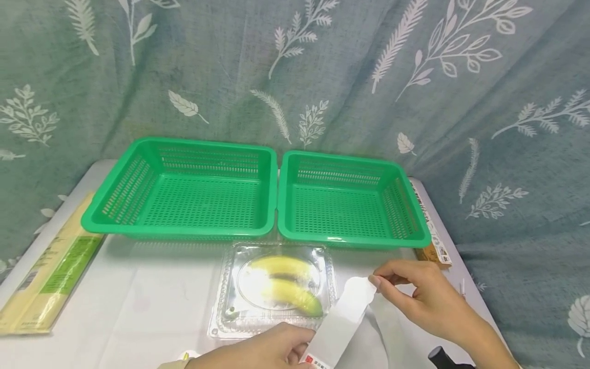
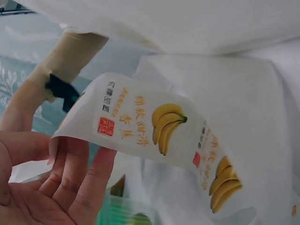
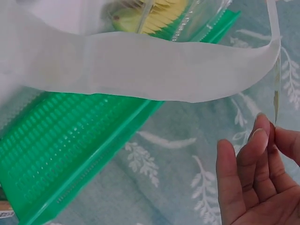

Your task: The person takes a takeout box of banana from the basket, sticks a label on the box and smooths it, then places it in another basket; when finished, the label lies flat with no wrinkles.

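Note:
A strip of banana labels point(image 1: 342, 320) stretches between my hands, its plain white side up in the head view. Bananas and lettering are printed on the strip point(image 2: 168, 123) in the left wrist view. My left hand point(image 1: 272, 351) holds it near the lower end, fingers point(image 2: 96, 180) behind the paper. The right hand point(image 1: 426, 300) pinches the upper end between thumb and fingertips; in the right wrist view this hand point(image 3: 260, 173) grips a thin edge. Just beyond my left hand, a clear plastic clamshell box point(image 1: 221, 302) holds two bananas point(image 1: 281, 266).
Two green baskets point(image 1: 272, 225) stand side by side at the back of the white table point(image 1: 152, 292). A yellow and green package point(image 1: 60, 271) lies at the left; a small carton point(image 1: 435, 251) is beside the right basket. A patterned curtain point(image 1: 221, 66) hangs behind.

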`<state>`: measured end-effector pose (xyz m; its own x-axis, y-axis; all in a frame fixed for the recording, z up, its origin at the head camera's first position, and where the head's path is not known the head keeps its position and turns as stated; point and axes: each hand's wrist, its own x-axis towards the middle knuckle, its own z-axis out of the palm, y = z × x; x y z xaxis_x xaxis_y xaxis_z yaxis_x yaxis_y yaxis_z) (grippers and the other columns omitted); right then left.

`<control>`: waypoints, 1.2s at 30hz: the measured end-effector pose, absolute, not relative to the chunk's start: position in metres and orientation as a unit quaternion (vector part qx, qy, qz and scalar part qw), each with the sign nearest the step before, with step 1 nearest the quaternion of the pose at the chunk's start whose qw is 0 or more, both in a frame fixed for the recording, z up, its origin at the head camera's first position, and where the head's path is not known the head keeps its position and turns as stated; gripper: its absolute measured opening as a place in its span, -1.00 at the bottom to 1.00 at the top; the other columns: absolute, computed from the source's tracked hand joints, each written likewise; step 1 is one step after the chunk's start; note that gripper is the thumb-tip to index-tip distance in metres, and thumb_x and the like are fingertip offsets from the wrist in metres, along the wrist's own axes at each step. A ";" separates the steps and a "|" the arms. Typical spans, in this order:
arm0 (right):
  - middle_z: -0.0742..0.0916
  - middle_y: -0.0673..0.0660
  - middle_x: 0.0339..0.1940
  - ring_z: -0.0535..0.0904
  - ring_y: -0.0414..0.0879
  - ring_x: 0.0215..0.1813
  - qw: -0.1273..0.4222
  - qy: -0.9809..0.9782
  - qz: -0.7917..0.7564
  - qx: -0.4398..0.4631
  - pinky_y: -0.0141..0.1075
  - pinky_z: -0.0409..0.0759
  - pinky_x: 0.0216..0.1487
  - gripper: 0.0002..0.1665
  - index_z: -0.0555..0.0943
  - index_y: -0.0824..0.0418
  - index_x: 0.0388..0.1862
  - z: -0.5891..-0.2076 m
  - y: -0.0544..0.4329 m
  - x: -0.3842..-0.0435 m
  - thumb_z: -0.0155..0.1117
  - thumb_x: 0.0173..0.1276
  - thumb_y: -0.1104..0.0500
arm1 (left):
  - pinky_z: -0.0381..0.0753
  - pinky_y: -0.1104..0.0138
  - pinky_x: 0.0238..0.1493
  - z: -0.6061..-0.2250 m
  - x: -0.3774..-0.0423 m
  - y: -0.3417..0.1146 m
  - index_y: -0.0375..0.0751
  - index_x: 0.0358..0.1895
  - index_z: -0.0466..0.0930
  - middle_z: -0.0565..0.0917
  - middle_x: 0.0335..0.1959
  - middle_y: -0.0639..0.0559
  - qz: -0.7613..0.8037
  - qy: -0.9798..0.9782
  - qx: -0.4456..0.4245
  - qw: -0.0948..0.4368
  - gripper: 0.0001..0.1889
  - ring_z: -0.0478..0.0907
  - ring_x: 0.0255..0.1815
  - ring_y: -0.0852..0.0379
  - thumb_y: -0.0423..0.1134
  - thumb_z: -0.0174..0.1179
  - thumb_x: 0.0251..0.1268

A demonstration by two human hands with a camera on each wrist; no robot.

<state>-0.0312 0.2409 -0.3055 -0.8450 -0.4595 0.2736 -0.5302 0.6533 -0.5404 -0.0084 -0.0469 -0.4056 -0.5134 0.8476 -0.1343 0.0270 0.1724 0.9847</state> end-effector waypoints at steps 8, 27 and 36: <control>0.75 -0.24 -0.31 0.68 -0.36 -0.22 0.085 -0.882 0.335 0.321 -0.57 0.61 -0.32 -0.64 0.66 -0.13 -0.21 -0.301 0.235 -0.027 0.36 0.30 0.39 | 0.57 0.56 -0.27 -0.402 -0.015 -0.045 -0.17 -0.15 0.51 0.62 -0.49 0.26 0.473 0.729 0.367 0.332 -0.86 0.49 -0.37 0.57 -0.23 0.26 0.38; 0.67 -0.07 -0.55 0.55 -0.25 -0.49 0.378 -0.798 0.253 0.394 -0.51 0.54 -0.46 -0.66 0.63 0.16 -0.45 -0.310 0.172 -0.031 0.07 0.53 0.12 | 0.74 0.28 -0.13 -0.338 -0.013 -0.066 0.06 0.26 0.45 0.76 -0.16 0.03 0.653 0.715 0.230 0.101 -0.64 0.70 -0.14 0.22 -0.25 0.17 0.47; 0.57 -0.08 -0.63 0.46 -0.27 -0.59 0.406 -0.790 0.184 0.422 -0.58 0.41 -0.62 -0.65 0.57 0.15 -0.50 -0.323 0.150 -0.028 0.05 0.54 0.16 | 0.78 0.12 -0.08 -0.344 -0.018 -0.065 -0.13 0.35 0.33 0.68 0.03 -0.36 0.721 0.647 0.217 0.123 -0.56 0.72 -0.04 0.13 -0.35 0.14 0.47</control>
<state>-0.0281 0.1503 -0.3231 -0.3146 -0.5167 0.7963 -0.8154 0.5766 0.0521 -0.0176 -0.0651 -0.3441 -0.8753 0.4584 0.1540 0.1036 -0.1334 0.9856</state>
